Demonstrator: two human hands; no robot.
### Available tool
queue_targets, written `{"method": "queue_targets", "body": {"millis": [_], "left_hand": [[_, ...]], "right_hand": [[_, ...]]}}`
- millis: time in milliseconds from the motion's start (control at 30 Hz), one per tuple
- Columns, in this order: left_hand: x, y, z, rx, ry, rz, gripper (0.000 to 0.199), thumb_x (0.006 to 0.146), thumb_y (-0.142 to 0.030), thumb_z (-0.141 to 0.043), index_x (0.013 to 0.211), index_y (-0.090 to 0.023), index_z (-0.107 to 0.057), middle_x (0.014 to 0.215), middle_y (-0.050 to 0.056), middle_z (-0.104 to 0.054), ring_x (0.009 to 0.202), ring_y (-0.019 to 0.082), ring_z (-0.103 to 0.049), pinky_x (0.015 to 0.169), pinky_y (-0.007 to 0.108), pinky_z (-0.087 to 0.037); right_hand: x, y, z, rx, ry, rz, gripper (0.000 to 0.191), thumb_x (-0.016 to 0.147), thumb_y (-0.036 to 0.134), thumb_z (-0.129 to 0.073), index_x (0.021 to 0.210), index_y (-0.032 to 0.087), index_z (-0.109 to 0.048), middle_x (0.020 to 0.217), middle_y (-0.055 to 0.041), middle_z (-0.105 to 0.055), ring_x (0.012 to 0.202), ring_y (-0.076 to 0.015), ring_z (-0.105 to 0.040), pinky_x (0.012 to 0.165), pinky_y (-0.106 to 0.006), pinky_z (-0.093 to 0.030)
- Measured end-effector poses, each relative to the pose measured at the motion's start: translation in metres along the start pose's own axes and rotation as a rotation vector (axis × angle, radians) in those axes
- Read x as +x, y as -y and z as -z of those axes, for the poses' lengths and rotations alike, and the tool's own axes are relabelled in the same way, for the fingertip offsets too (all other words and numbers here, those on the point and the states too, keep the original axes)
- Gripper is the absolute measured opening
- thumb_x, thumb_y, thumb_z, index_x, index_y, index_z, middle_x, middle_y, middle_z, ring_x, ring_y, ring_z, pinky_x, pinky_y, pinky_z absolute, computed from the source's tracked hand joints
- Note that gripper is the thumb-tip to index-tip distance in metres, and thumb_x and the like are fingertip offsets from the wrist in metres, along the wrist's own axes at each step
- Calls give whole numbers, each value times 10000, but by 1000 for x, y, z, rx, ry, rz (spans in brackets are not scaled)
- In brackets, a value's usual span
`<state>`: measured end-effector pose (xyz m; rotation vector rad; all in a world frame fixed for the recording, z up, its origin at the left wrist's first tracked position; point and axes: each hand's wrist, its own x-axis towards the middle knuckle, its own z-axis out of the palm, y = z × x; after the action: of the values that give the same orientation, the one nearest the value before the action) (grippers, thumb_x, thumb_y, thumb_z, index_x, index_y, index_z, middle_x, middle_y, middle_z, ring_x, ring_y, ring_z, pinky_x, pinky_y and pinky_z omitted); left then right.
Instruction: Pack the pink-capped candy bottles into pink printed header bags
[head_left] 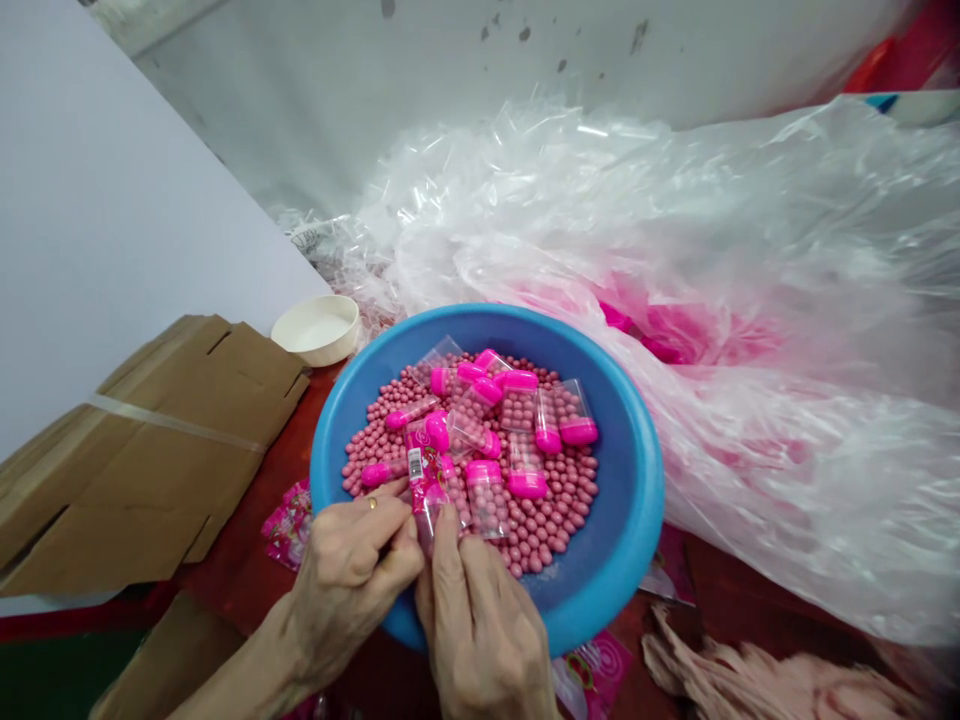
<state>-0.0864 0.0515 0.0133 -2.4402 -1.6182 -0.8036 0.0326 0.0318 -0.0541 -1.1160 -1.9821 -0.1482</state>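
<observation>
Left hand and right hand pinch a labelled clear tube tight, right above the blue plastic basin, so stray pink candy balls would just drop back in.

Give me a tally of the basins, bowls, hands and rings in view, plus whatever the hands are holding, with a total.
Blue plastic basin: 1
White bowl: 1
Left hand: 1
Right hand: 1
Gold ring: 1
Labelled clear tube: 1
Total: 6
</observation>
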Motion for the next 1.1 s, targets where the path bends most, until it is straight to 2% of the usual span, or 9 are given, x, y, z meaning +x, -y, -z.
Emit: {"method": "queue_targets", "body": {"millis": [167,400,600,733,800,867,967,1033,1100], "left_hand": [[-5,-3,-2,-53,-26,71,303,772,-69,-429,514,-174,-549,422,-18,-528,404,121,-557,471,207,-470],[-11,-5,-3,-188,8,231,342,797,-100,-448,467,-176,-492,402,-40,-501,352,83,-476,421,190,-386],[-15,-6,-5,-347,43,342,337,827,-114,-439,500,-194,-458,387,-73,-479,349,67,-469,442,163,-385],[-19,-6,-2,-463,101,419,331,851,-144,-437,528,-194,-487,441,-66,-506,397,72,-478,465,170,-382],[-22,-5,0,-507,117,518,321,879,-189,-419,577,-199,-528,493,-51,-532,452,91,-506,477,178,-390],[-23,-5,3,-529,116,597,244,877,-232,-447,673,-205,-578,563,-37,-557,526,114,-534,522,190,-412],[-21,-5,6,-520,125,617,120,814,-298,-562,750,-205,-603,643,-24,-563,606,134,-536,576,204,-419],[-16,-6,8,-557,191,676,211,806,-366,-565,670,-204,-568,598,-31,-507,556,127,-476,514,212,-385],[-11,-8,11,-612,266,762,303,829,-409,-515,599,-212,-521,527,-45,-440,486,119,-400,444,226,-334]], "right_hand": [[-3,-1,0,3,-13,-5,336,884,156,-494,1119,-71,-571,792,-166,-677,690,-202,-653,596,-279,-533],[-2,-4,0,61,-55,-34,315,874,170,-550,1098,-46,-603,713,-113,-654,577,-149,-603,539,-257,-489],[-5,0,3,52,1,-116,323,897,191,-533,1164,15,-573,838,-146,-675,698,-183,-635,629,-282,-514],[-5,2,6,-13,-16,-166,301,916,236,-507,1170,93,-579,920,-139,-685,746,-190,-657,640,-283,-525],[-6,2,6,-15,4,-185,390,911,250,-522,1282,129,-514,973,-133,-684,774,-197,-667,646,-294,-535],[-7,2,5,-4,32,-190,548,903,247,-540,1413,156,-359,998,-129,-685,795,-203,-673,659,-305,-545],[-9,2,4,-11,41,-169,662,897,224,-548,1465,163,-214,994,-136,-690,809,-219,-675,668,-323,-554],[-10,3,3,-27,25,-146,620,894,204,-546,1449,145,-276,985,-143,-692,796,-224,-672,670,-333,-550],[-10,4,2,-47,9,-132,493,895,183,-536,1372,131,-424,994,-144,-694,788,-225,-668,684,-341,-539]]}}
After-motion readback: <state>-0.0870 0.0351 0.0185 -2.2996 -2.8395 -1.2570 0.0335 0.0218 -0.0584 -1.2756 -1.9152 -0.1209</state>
